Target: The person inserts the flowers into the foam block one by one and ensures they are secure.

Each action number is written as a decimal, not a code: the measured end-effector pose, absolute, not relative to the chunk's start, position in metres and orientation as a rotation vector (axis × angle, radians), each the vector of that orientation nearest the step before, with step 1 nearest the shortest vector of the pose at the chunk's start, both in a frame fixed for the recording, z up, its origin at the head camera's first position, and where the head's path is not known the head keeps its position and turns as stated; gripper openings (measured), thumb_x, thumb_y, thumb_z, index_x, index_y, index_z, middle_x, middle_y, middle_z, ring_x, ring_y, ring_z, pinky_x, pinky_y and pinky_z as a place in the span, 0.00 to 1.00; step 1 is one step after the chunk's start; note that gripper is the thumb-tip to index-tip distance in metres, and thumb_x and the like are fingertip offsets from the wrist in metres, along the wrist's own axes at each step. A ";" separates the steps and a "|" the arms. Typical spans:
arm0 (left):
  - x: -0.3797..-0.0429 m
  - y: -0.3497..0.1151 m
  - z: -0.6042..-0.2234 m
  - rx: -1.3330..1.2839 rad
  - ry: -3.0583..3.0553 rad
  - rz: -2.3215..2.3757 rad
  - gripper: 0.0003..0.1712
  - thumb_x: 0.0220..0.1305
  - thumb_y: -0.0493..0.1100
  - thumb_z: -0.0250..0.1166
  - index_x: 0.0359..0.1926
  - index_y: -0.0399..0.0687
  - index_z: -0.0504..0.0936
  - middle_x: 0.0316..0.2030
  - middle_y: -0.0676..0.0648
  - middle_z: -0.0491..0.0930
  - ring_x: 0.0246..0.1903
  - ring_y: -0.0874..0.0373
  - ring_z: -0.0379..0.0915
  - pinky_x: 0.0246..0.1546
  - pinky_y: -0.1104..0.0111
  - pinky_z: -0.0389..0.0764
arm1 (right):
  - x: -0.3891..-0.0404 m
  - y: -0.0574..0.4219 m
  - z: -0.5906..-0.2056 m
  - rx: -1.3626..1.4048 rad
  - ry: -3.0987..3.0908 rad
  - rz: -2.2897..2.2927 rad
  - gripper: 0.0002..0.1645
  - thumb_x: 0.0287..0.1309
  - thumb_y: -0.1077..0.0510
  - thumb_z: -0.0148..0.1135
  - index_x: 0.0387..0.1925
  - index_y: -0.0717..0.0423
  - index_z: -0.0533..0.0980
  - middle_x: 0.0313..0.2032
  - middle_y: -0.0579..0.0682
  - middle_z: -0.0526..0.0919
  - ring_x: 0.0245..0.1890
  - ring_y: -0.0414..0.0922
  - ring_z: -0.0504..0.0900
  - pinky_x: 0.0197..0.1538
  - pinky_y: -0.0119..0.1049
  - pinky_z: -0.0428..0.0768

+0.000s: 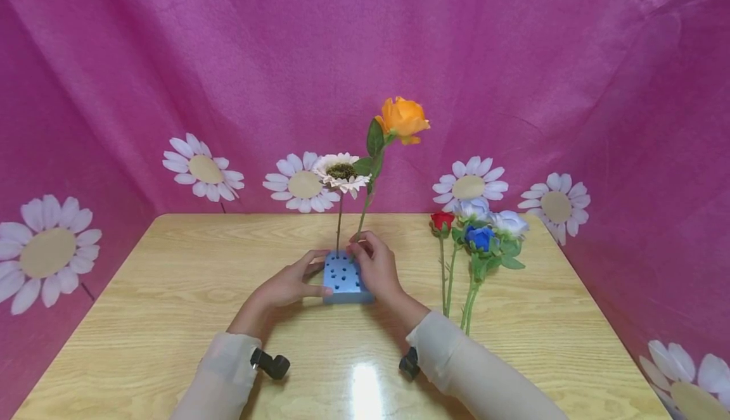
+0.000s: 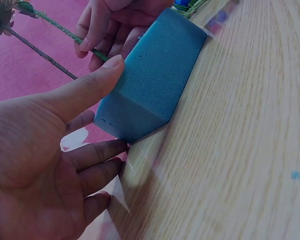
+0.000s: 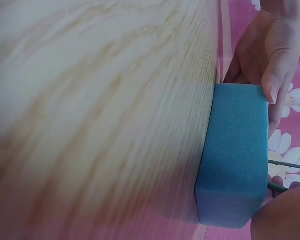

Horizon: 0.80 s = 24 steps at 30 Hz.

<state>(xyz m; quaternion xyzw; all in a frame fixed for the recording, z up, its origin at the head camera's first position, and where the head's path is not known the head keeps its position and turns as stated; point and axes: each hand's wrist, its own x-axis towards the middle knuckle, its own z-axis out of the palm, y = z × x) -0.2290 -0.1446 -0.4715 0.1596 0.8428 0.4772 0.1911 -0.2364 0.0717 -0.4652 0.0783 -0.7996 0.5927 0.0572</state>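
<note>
Passing, seemingly, between right fingers (image 2: 93,32): rose stem (image 2: 60,27)

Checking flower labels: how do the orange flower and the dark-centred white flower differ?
Bloom: the orange flower has cupped petals; the white flower opens flat round its dark centre.
Pose: the orange flower leans right, its head higher; the white flower is lower, its stem nearly upright.
Hold: the right hand pinches the orange flower's stem; the white flower stands unheld in the blue block.
Shared: both have one head on a long, thin stem.
</note>
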 end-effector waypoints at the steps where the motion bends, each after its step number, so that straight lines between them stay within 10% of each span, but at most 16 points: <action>1: -0.229 -0.145 -0.472 0.447 2.365 1.342 0.49 0.63 0.49 0.76 0.78 0.56 0.59 0.76 0.37 0.64 0.77 0.41 0.55 0.75 0.42 0.54 | -0.236 0.072 -0.465 0.238 -2.429 1.791 0.09 0.76 0.60 0.55 0.50 0.61 0.78 0.41 0.53 0.90 0.44 0.48 0.86 0.54 0.46 0.83; 24: -0.228 -0.145 -0.472 0.447 2.366 1.346 0.49 0.63 0.49 0.75 0.78 0.57 0.58 0.76 0.36 0.63 0.77 0.40 0.55 0.75 0.42 0.55 | -0.239 0.075 -0.469 0.302 -2.485 1.683 0.08 0.76 0.60 0.55 0.43 0.55 0.81 0.41 0.49 0.88 0.45 0.46 0.86 0.52 0.42 0.85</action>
